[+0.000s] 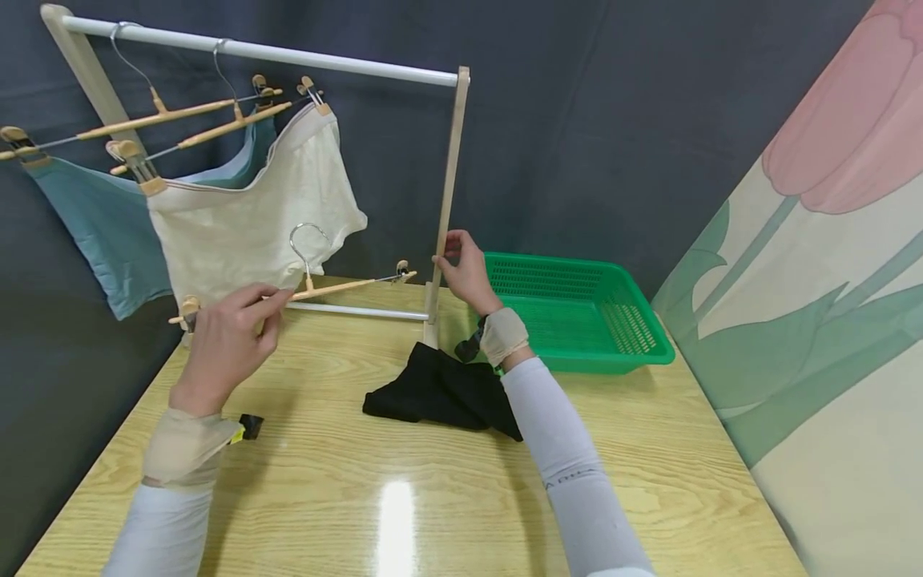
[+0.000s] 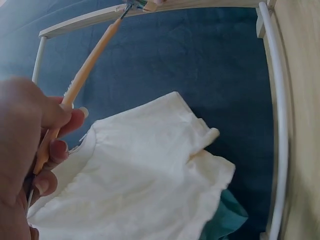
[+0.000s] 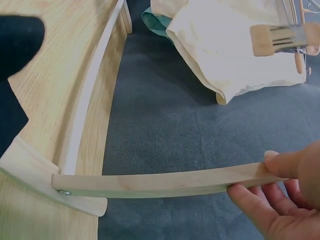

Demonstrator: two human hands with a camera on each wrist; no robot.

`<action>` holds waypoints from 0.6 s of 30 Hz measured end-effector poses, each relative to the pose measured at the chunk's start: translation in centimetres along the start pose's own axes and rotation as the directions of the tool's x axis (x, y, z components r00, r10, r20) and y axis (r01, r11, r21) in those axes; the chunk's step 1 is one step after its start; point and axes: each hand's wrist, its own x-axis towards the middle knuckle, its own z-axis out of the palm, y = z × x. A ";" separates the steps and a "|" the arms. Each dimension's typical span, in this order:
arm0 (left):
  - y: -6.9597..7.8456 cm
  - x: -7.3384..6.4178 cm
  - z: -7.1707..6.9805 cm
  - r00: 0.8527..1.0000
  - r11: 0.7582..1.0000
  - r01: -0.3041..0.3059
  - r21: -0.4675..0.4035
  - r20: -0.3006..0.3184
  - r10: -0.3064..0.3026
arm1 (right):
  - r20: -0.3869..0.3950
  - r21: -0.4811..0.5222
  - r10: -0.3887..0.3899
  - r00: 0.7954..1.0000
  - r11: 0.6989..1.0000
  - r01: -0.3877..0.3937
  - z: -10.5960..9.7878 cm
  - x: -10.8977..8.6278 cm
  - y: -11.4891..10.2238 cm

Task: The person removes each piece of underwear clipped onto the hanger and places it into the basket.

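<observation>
My left hand [image 1: 231, 344] grips the wooden bar of a clip hanger [image 1: 339, 287], its metal hook pointing up and no garment in its clips. In the left wrist view, fingers and thumb curl round this bar [image 2: 82, 75]. My right hand [image 1: 467, 272] pinches the right wooden post [image 1: 453, 160] of a small garment rack between thumb and fingers, as the right wrist view shows on the post [image 3: 165, 184]. Below it, a folded black garment [image 1: 440, 389] lies on the table. A white garment [image 1: 252, 208] hangs clipped by its waistband from the rack.
A blue-green garment [image 1: 108, 224] hangs behind the white one on another clip hanger. The white top rail [image 1: 288, 56] carries both hooks. Right of the rack, a green plastic basket [image 1: 606, 365] stands on the wooden table [image 1: 317, 481]. Dark cloth [image 1: 613, 120] forms the backdrop.
</observation>
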 end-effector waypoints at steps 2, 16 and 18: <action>-0.1 0.5 -0.2 1.000 1.000 0.012 0.014 0.005 -0.012 | 0.005 0.003 -0.002 1.000 1.000 0.002 -0.1 0.0 0.0; -0.3 7.3 -2.9 1.000 0.990 0.004 0.143 0.008 -0.005 | 0.035 0.018 0.018 0.999 1.000 -0.019 -0.3 -0.1 0.1; -0.2 8.4 -3.2 1.000 0.988 0.004 0.156 0.004 -0.005 | 0.038 0.015 0.016 0.999 1.000 -0.017 -0.3 -0.1 0.1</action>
